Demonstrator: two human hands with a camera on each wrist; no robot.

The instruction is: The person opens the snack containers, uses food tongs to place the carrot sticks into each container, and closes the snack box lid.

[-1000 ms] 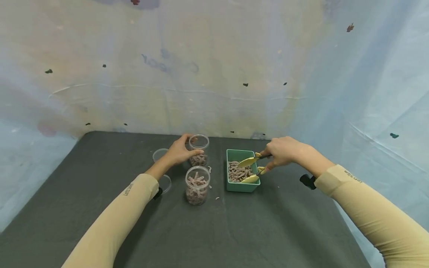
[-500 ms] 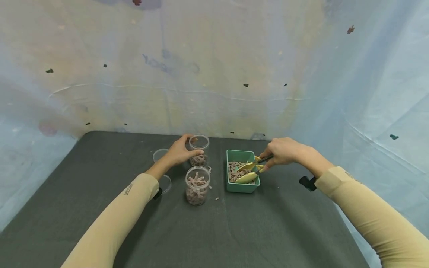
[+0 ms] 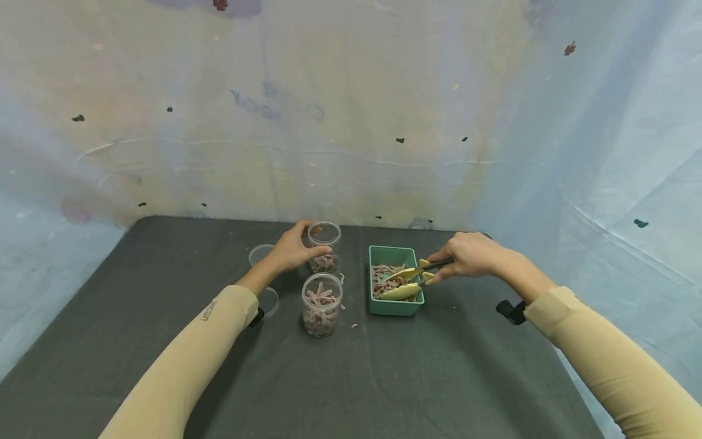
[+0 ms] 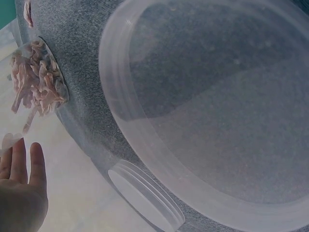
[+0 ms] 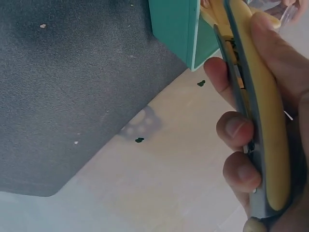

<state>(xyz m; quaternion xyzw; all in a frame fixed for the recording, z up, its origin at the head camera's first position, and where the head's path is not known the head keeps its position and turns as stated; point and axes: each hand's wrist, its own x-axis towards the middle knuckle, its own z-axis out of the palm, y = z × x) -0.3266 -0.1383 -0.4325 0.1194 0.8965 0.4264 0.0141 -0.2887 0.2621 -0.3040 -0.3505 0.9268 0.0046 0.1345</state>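
As in both jars [image 3: 322, 310], strips [image 3: 388, 269] in green box [image 3: 395, 308]

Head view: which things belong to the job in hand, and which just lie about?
Likely in the job:
yellow tongs, gripped by the right hand
green tub of strips
rear jar, held by the left hand
front jar of strips

Lying about:
two clear lids
stray pieces on the table
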